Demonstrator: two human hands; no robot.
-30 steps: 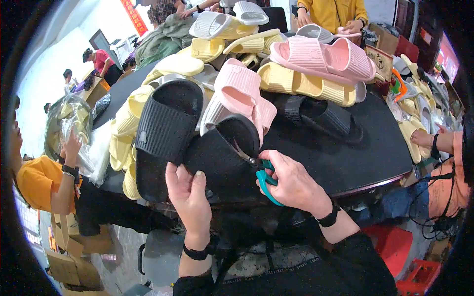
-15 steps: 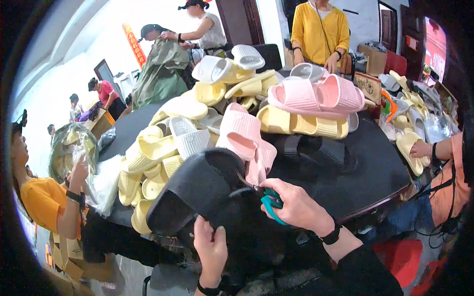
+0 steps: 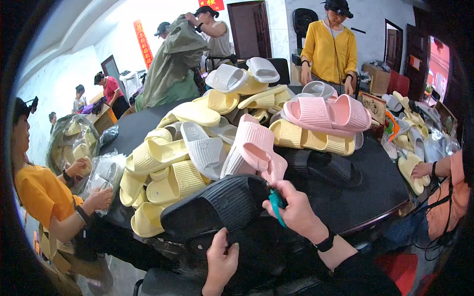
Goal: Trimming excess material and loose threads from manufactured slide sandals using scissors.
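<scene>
A black ribbed slipper is tilted in front of me at the table's near side. My left hand is closed on its near edge, thumb and fingers pinching the rim. My right hand is wrapped round a pair of scissors with teal handles. Their tip meets the slipper's far right edge; the blades are mostly hidden. Just beyond lies a pink slipper, next to a grey slipper. Yellow slippers are piled to the left.
More slippers, pink and yellow, are heaped on the black table; a black pair lies right of the heap. A co-worker in orange handles a bagged slipper at left. Another person's hand touches a yellow slipper at right.
The black slipper has turned so its ribbed strap shows more. Both hands are still on slipper and scissors. At left, the co-worker's hands have lowered to a clear bag.
</scene>
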